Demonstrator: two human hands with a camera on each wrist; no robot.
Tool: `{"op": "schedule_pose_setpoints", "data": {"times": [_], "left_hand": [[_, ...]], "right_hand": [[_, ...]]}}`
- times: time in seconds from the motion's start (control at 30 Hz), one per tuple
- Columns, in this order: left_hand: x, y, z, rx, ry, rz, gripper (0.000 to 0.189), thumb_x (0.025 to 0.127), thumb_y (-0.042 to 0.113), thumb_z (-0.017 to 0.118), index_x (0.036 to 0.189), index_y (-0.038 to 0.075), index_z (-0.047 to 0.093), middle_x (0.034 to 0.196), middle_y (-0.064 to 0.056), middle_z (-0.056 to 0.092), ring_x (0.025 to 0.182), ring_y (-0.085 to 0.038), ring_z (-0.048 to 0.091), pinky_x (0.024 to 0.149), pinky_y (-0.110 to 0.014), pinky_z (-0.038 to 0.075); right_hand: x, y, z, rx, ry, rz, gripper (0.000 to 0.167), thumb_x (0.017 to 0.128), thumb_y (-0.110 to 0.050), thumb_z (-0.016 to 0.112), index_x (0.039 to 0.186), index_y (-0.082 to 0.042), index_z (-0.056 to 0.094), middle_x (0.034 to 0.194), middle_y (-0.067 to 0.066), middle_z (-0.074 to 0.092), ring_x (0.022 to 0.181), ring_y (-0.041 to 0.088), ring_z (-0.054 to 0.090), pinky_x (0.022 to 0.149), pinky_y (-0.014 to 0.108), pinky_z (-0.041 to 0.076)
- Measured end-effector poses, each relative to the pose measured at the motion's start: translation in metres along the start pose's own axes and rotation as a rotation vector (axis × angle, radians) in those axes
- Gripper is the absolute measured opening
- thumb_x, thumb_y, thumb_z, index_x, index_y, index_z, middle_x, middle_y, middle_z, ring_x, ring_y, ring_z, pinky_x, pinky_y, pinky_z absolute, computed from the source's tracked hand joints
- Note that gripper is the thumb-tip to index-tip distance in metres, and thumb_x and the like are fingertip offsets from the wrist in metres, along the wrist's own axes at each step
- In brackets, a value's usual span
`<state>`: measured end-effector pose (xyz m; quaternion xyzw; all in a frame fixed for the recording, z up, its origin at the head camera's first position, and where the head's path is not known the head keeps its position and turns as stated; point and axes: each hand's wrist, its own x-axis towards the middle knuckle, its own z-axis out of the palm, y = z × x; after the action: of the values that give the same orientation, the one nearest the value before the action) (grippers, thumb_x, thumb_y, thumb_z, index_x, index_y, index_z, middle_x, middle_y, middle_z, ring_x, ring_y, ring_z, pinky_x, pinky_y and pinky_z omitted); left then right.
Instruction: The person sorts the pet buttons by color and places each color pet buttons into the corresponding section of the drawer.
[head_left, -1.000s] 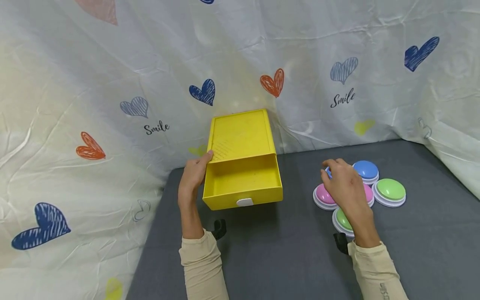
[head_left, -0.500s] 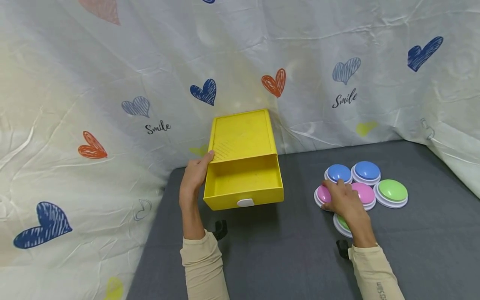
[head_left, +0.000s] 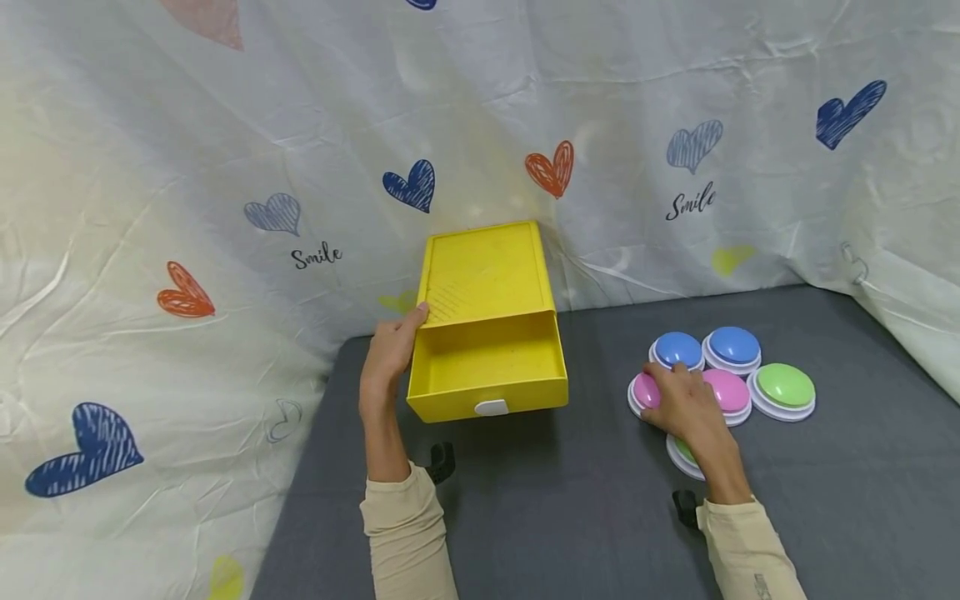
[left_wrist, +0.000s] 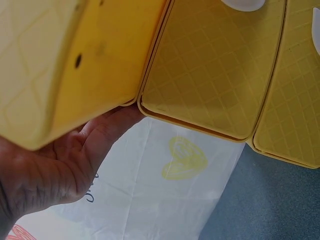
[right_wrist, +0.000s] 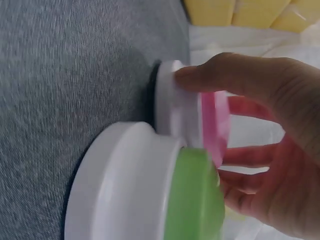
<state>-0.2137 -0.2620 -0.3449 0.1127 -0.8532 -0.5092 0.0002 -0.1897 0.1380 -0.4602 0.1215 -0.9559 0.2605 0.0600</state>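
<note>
A yellow drawer unit stands against the back cloth with its top drawer pulled out, bare inside. My left hand holds the unit's left side by the drawer opening, thumb over the top edge. In the left wrist view its fingers lie at the corner behind the drawer. My right hand grips a pink dome button with a white base, its thumb on the base's side and fingers round the far side. A green dome button sits close under that hand; the palm partly hides it in the head view.
Beside the right hand stand another pink button, a blue button, a second blue button and a green button. More closed drawers lie below the pulled-out one. A heart-printed cloth hangs behind the grey table.
My right hand has come down from over the buttons and back toward me, uncovering a blue button, and now grips the left pink button. The left hand has stayed on the drawer unit.
</note>
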Motion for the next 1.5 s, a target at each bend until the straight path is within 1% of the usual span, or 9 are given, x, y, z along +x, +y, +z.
{"op": "schedule_pose_setpoints", "data": {"times": [0.17,0.37,0.47,0.73,0.87,0.97,1.1,1.2,1.5], "left_hand": [[-0.001,0.0,-0.001,0.014,0.003,0.003,0.06,0.104,0.061,0.05,0.065,0.018,0.038,0.051,0.008,0.031,0.047,-0.011,0.029,0.054,-0.029,0.034],[-0.003,-0.001,-0.001,0.004,-0.002,-0.016,0.057,0.104,0.061,0.05,0.074,0.013,0.052,0.052,0.008,0.032,0.05,-0.011,0.034,0.058,-0.028,0.037],[-0.004,-0.002,-0.001,-0.001,0.005,-0.022,0.057,0.104,0.062,0.05,0.074,0.013,0.051,0.052,0.008,0.033,0.049,-0.011,0.034,0.059,-0.028,0.038],[-0.003,-0.003,-0.002,-0.019,0.009,-0.014,0.059,0.103,0.062,0.052,0.064,0.019,0.04,0.049,0.009,0.031,0.045,-0.01,0.031,0.054,-0.027,0.035],[-0.002,-0.004,-0.002,-0.022,0.011,-0.014,0.059,0.104,0.062,0.051,0.065,0.018,0.042,0.048,0.01,0.031,0.045,-0.009,0.028,0.052,-0.027,0.032],[-0.003,-0.004,-0.002,-0.03,0.013,-0.018,0.057,0.104,0.061,0.052,0.075,0.013,0.056,0.049,0.009,0.033,0.046,-0.009,0.032,0.054,-0.027,0.034],[-0.002,-0.003,0.001,-0.029,0.017,-0.037,0.058,0.103,0.063,0.052,0.071,0.014,0.054,0.049,0.009,0.032,0.045,-0.009,0.03,0.053,-0.028,0.033],[-0.002,-0.001,0.002,-0.018,0.03,-0.047,0.061,0.102,0.063,0.052,0.063,0.018,0.038,0.048,0.009,0.029,0.045,-0.01,0.026,0.051,-0.029,0.03],[-0.004,0.0,0.0,-0.015,0.05,-0.046,0.058,0.1,0.065,0.053,0.068,0.017,0.049,0.054,0.009,0.034,0.053,-0.011,0.036,0.056,-0.027,0.034]], "right_hand": [[-0.001,-0.009,-0.006,0.005,0.133,-0.008,0.055,0.078,-0.018,0.084,0.128,-0.001,0.066,0.109,0.032,0.065,0.092,0.047,0.061,0.079,0.059,0.051],[-0.003,-0.033,-0.034,0.072,0.221,-0.009,0.053,0.079,-0.02,0.083,0.128,-0.005,0.067,0.113,0.031,0.067,0.097,0.049,0.06,0.08,0.056,0.049],[-0.004,-0.047,-0.046,0.114,0.264,-0.021,0.055,0.08,-0.02,0.084,0.129,-0.006,0.066,0.116,0.028,0.068,0.101,0.046,0.059,0.078,0.052,0.051],[0.0,-0.093,-0.074,0.205,0.416,-0.164,0.055,0.079,-0.019,0.088,0.127,-0.005,0.064,0.124,0.02,0.071,0.108,0.038,0.057,0.085,0.05,0.051],[0.007,-0.123,-0.081,0.257,0.381,-0.262,0.057,0.08,-0.02,0.09,0.129,-0.006,0.067,0.129,0.016,0.071,0.117,0.036,0.058,0.093,0.051,0.054],[0.013,-0.146,-0.08,0.265,0.319,-0.313,0.059,0.08,-0.024,0.091,0.131,-0.007,0.067,0.132,0.014,0.07,0.119,0.033,0.058,0.094,0.049,0.056],[0.019,-0.176,-0.07,0.254,0.241,-0.358,0.058,0.081,-0.031,0.09,0.131,-0.01,0.068,0.131,0.012,0.07,0.116,0.029,0.058,0.09,0.042,0.058],[0.027,-0.194,-0.057,0.237,0.196,-0.398,0.056,0.082,-0.035,0.089,0.129,-0.011,0.069,0.127,0.009,0.073,0.109,0.027,0.059,0.088,0.038,0.056],[0.044,-0.23,-0.029,0.202,0.099,-0.404,0.059,0.081,-0.04,0.09,0.128,-0.011,0.071,0.118,0.01,0.075,0.1,0.025,0.06,0.083,0.033,0.056]]}}
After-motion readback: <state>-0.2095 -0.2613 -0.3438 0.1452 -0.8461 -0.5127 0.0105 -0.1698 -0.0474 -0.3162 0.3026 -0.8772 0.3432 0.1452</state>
